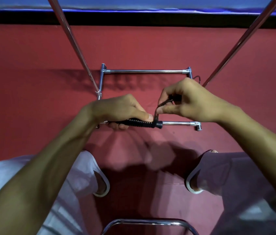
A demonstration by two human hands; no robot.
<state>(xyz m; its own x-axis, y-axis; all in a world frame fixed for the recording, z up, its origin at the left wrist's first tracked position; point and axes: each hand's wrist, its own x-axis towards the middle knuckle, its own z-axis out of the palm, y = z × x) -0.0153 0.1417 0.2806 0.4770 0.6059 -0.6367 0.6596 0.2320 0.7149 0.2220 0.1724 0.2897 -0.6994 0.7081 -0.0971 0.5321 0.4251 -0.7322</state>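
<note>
Chrome tube [149, 222] nearest; red floor [32, 65], black skirting [133, 18], blue wall [133, 3] beyond. Left hand [117, 110] grips cord-wrapped rail [176, 123]; right hand [189, 99] pinches black cord [163, 103].

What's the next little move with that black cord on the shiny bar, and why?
Probably the right hand loops the thin black cord once more round the chrome metal bar: the left hand pins the last coil, and bare bar remains.

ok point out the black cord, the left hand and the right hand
black cord [139, 123], head view, middle of its wound coils
left hand [117, 109], head view, back of the hand
right hand [191, 99], head view, back of the hand
</note>
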